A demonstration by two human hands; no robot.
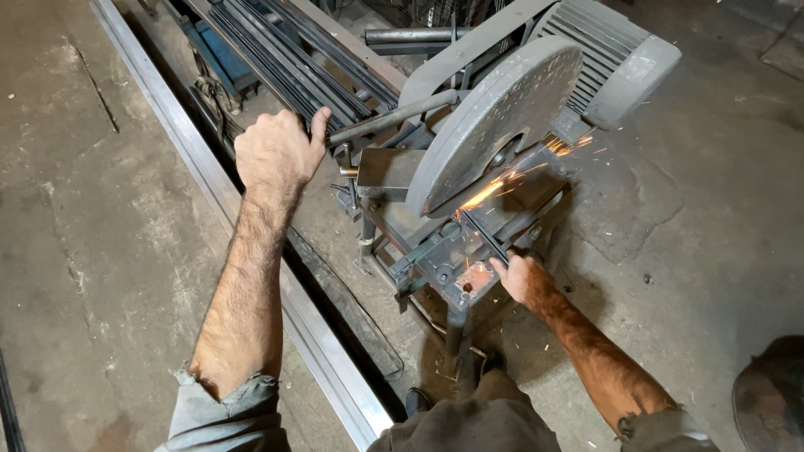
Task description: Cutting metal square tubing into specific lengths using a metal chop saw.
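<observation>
Gripping the saw lever (394,117) in your closed left hand (275,153), your right hand (523,279) pinched the bar (484,237), which pointed up-left into the blade guard (494,117).

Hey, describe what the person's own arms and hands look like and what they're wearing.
Both hands, the left hand and the right hand, are bare: no gloves, rings or watch visible. The forearms are bare and hairy. Grey fabric sleeves are pushed or cut back near the elbows, the left one with a ragged, frayed edge.

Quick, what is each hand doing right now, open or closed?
Left hand: closed on the saw's lever handle.
Right hand: closed on the thin metal bar under the blade guard.
</observation>
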